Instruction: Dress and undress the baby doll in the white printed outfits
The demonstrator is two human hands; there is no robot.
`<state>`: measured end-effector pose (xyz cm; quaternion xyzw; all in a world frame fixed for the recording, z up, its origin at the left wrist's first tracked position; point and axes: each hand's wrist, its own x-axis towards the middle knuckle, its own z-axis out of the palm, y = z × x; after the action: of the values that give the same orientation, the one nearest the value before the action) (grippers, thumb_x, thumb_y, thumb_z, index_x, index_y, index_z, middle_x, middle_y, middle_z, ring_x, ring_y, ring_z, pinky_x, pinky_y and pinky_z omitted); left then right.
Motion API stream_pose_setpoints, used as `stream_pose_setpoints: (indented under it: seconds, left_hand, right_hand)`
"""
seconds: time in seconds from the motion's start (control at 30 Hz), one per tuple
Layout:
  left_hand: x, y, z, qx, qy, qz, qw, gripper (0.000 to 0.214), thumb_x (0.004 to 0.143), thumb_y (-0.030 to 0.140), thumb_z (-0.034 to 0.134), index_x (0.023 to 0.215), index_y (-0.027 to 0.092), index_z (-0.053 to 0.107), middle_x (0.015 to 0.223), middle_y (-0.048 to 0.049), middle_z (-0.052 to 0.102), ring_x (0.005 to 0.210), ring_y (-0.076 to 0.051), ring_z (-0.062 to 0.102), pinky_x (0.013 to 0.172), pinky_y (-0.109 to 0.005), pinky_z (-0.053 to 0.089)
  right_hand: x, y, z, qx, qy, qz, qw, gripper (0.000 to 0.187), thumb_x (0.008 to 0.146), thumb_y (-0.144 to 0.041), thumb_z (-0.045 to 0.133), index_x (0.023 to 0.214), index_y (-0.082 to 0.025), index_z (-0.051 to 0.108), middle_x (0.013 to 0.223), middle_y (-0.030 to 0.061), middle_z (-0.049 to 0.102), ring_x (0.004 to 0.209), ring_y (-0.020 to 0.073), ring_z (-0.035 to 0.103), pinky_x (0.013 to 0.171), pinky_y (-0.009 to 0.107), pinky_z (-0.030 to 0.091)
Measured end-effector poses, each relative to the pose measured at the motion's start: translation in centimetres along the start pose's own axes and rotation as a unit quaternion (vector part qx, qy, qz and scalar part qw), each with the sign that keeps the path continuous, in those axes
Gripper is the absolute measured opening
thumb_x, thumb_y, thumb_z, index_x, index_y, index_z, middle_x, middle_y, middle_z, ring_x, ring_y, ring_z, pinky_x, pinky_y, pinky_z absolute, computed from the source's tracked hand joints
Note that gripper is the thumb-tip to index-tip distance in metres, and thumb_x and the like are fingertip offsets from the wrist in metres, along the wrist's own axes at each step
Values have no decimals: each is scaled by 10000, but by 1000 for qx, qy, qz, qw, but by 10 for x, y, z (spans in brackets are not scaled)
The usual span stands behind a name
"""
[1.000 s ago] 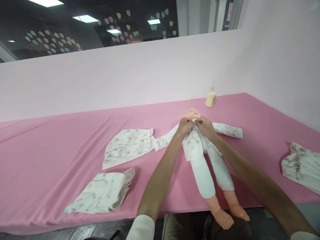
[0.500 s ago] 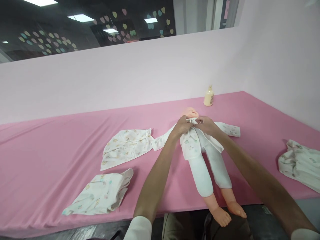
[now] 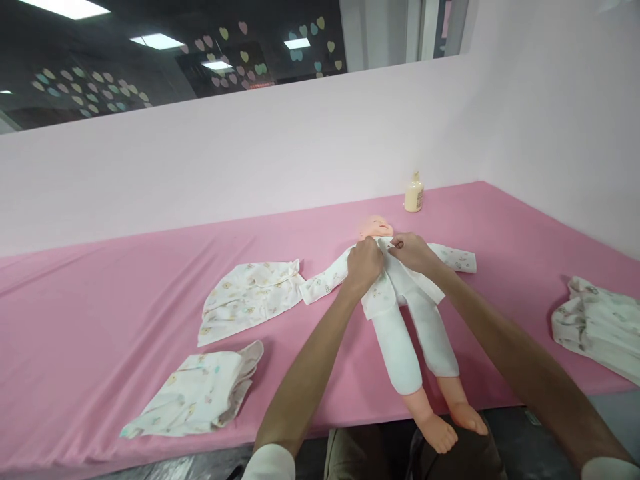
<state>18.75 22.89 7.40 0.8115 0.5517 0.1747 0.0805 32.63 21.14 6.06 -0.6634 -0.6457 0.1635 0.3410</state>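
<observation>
A baby doll [image 3: 400, 360] lies on its back on the pink-covered table [image 3: 150, 293], its head away from me and its feet over the near edge. It wears a white printed baby jacket [image 3: 327, 279] that hangs open at the front. At the doll's left-hand chest in my view, my left hand [image 3: 365, 263] is closed on one front edge of the jacket. My right hand [image 3: 413, 252] pinches the other front edge near the neck. Both sleeves stretch out sideways. The fingertips of my left hand are hidden behind its knuckles.
A spread printed garment [image 3: 250, 297] lies left of the doll, with a folded printed cloth [image 3: 200, 390] nearer me. Another folded cloth [image 3: 600, 327] is at the far right. A pump bottle [image 3: 414, 193] stands behind the doll near the wall [image 3: 250, 160].
My hands have moved slightly apart at the doll's chest, drawing the jacket fronts away from each other. My left hand has turned so its back shows more. The view has shifted a little.
</observation>
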Motion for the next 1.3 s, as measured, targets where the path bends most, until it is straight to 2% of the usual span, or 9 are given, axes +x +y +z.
stream_pose_setpoints:
  seconds: [0.1, 0.17, 0.33, 0.43, 0.6, 0.77, 0.97, 1.1, 1.3]
  left_hand:
    - [-6, 0, 0, -12, 42, -18, 999, 173, 917, 131, 368, 930, 142, 541, 894, -154, 659, 824, -265, 627, 661, -316, 354]
    - [-9, -1, 3, -62, 64, -15, 996, 156, 917, 131, 391, 960, 147, 540, 916, -134, 674, 852, -250, 629, 690, -309, 365]
    - [-11, -3, 19, -241, 109, -24, 964, 50, 889, 195, 517, 855, 179, 549, 871, -53, 686, 806, -180, 608, 719, -273, 379]
    - [-12, -2, 27, -290, 128, -31, 948, 89, 870, 201, 553, 784, 177, 549, 805, -27, 668, 745, -150, 577, 697, -254, 373]
    - [-15, 0, 34, -303, 168, -4, 938, 114, 881, 210, 558, 774, 173, 551, 791, -21, 654, 740, -137, 555, 698, -247, 369]
    - [-14, -3, 42, -277, 192, 21, 941, 154, 890, 193, 543, 739, 184, 516, 783, -22, 638, 759, -145, 555, 708, -257, 373]
    - [-14, -4, 47, -256, 189, 33, 947, 136, 884, 162, 530, 753, 190, 510, 799, -21, 629, 767, -151, 548, 706, -263, 374]
    - [-13, -3, 47, -260, 189, 36, 946, 139, 887, 168, 530, 752, 190, 507, 800, -22, 627, 757, -148, 540, 702, -262, 372]
    - [-13, -3, 49, -265, 191, 39, 944, 191, 896, 193, 511, 711, 192, 463, 750, -12, 593, 710, -137, 507, 668, -256, 350]
  right_hand:
    - [-2, -2, 1, 25, 46, -2, 999, 119, 758, -185, 517, 641, -209, 517, 609, -27, 528, 608, 132, 449, 584, 256, 315]
    - [-4, -3, 4, 35, 60, -1, 998, 100, 767, -193, 506, 696, -205, 575, 643, -14, 576, 632, 141, 482, 610, 258, 342]
    - [-7, -2, 11, 42, 66, -7, 997, 156, 773, -180, 474, 716, -202, 618, 642, 0, 605, 633, 154, 505, 629, 262, 366]
    - [-9, -3, 13, 45, 68, -11, 997, 172, 775, -158, 472, 711, -205, 625, 664, 8, 630, 654, 159, 529, 635, 261, 370]
    - [-19, -11, 11, 52, 76, -12, 996, 207, 813, -171, 476, 670, -202, 623, 686, 19, 660, 664, 162, 554, 645, 270, 375]
    - [-26, -18, 15, 75, 121, -5, 990, 223, 833, -172, 472, 683, -203, 634, 787, 27, 711, 745, 171, 605, 705, 281, 408]
    - [-22, -11, 18, 108, 148, 13, 983, 176, 833, -184, 491, 760, -192, 651, 828, 43, 722, 785, 187, 634, 733, 296, 440]
    - [-22, -10, 18, 130, 140, 25, 981, 165, 833, -194, 506, 739, -196, 642, 825, 34, 722, 784, 182, 633, 738, 294, 443]
    - [-28, -17, 20, 103, 138, 1, 985, 193, 840, -177, 484, 740, -202, 648, 839, 32, 716, 794, 177, 619, 756, 292, 428]
